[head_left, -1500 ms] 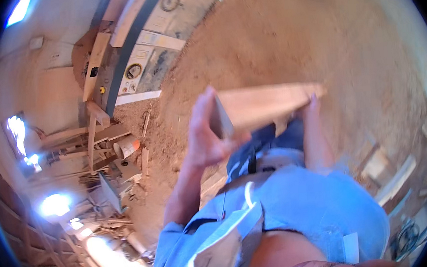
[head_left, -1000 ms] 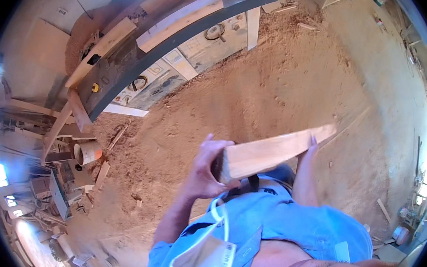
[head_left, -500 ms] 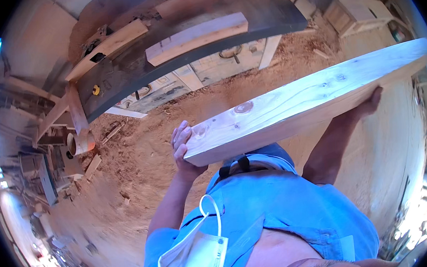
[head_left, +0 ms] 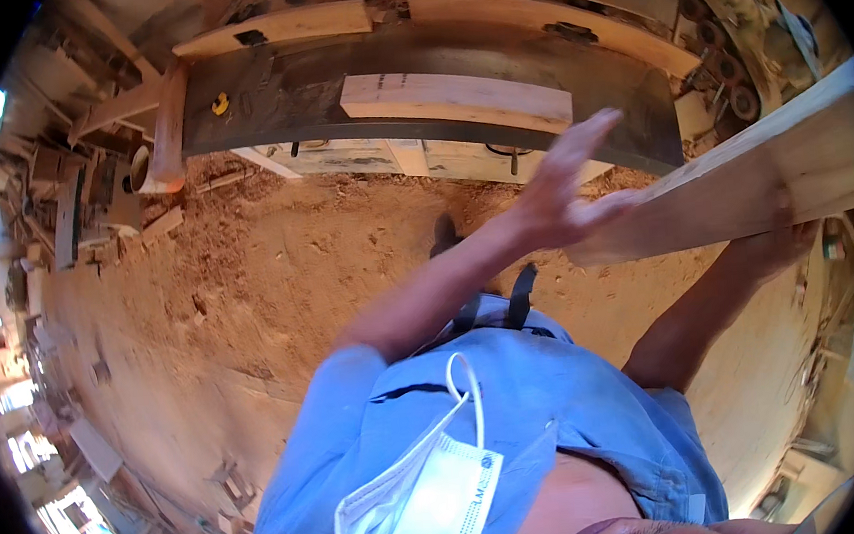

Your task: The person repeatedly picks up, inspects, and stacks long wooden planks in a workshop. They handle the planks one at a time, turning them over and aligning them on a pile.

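One long board (head_left: 703, 205) is up in the air at the right, beyond the end of the bench (head_left: 284, 108) and not set down anywhere. The right hand (head_left: 781, 239) is closed on its lower edge; the left hand (head_left: 567, 196) is spread wide by its left end, gripping nothing (whether the thumb touches, I cannot tell). One block (head_left: 454, 102) already lies on the bench, so the handling looks only partly done.
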Tool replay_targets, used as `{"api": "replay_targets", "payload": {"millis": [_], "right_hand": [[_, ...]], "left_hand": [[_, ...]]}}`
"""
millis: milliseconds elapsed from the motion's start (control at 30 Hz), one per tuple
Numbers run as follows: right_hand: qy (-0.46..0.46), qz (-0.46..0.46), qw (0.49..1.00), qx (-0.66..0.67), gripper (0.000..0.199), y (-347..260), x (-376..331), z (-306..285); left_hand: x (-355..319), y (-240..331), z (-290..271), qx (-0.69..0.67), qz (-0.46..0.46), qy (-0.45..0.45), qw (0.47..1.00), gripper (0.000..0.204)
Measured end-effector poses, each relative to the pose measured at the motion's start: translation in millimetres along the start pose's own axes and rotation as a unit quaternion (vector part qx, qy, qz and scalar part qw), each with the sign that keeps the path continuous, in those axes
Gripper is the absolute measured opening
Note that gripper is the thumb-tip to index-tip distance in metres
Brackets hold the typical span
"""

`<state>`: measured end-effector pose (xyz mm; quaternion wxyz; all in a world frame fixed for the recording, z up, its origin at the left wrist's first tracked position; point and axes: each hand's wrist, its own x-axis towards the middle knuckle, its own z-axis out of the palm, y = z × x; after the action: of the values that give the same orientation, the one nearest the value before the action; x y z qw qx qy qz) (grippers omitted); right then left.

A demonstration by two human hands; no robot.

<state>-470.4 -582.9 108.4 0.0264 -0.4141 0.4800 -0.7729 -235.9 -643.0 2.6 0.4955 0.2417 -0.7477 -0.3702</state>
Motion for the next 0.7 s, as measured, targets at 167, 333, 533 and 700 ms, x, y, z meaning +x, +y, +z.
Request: {"api": "replay_targets", "payload": {"millis": [167, 333, 533, 700], "right_hand": [[-0.163, -0.028, 0.977, -0.135, 0.073, 69.5, -3.6, 50.5], [-0.331, -0.079, 0.92, -0.194, 0.086, 132.9, -15.5, 125.3], [-0.535, 0.011, 0.811, -0.238, 0.085, 194.2, 12.1, 211.9], [-0.631, 0.076, 0.712, -0.298, 0.086, 245.7, 22.8, 250.1]], "left_hand": [[151.8, 2.5, 6.5, -0.367, 0.041, 0.157, 0.916, 0.084], [148.7, -101.4, -28.1, -0.532, 0.001, 0.235, 0.813, 0.052], [134.5, -196.7, -65.2, -0.571, -0.17, 0.406, 0.693, 0.066], [128.3, -250.9, -74.6, -0.611, -0.269, 0.474, 0.574, 0.062]]}}
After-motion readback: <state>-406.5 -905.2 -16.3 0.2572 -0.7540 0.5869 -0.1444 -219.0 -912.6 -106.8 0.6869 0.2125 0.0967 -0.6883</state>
